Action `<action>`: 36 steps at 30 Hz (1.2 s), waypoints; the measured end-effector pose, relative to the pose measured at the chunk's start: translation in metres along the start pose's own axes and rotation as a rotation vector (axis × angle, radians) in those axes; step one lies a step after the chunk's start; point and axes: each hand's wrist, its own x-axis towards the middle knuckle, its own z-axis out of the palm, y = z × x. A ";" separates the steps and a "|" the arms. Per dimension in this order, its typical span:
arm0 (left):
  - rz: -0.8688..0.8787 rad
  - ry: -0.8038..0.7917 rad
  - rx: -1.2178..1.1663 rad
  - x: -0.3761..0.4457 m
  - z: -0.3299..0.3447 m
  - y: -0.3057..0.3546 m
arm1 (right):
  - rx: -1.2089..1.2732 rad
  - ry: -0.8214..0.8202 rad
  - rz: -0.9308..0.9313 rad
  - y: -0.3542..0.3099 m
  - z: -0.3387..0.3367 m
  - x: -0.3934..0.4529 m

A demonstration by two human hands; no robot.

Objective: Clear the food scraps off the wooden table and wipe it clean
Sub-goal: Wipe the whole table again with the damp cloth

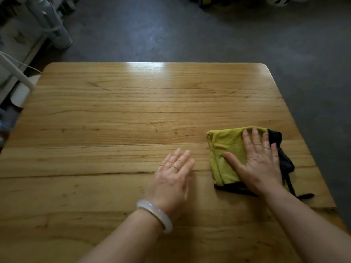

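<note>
The wooden table point(121, 114) fills most of the view, its boards bare with no scraps visible. A folded yellow-green cloth with black edging point(226, 149) lies near the table's right side. My right hand point(260, 160) presses flat on the cloth with fingers straight and spread. My left hand point(174, 175) lies just left of the cloth, fingers straight, palm down at the table surface; it is slightly blurred. A pale bangle sits on the left wrist and a ring on one finger.
Grey floor point(171, 31) surrounds the table beyond its far and right edges. White and grey objects and a white bar point(17, 73) crowd the left side near the table's far-left corner. Dark items sit at the top right.
</note>
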 end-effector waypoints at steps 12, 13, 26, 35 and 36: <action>-0.375 0.086 0.200 -0.035 -0.012 -0.066 | 0.000 -0.070 -0.369 -0.158 0.021 -0.056; -0.372 0.078 0.211 -0.035 -0.010 -0.065 | -0.015 -0.068 -0.412 -0.150 0.018 -0.049; -0.423 0.032 0.177 -0.031 -0.010 -0.071 | 0.015 0.063 0.154 0.057 0.004 -0.011; -0.490 -0.022 0.178 -0.024 -0.008 -0.071 | 0.061 -0.013 0.118 -0.002 0.043 -0.180; -0.520 -0.007 0.163 -0.023 -0.009 -0.069 | 0.045 -0.023 0.043 -0.012 0.045 -0.188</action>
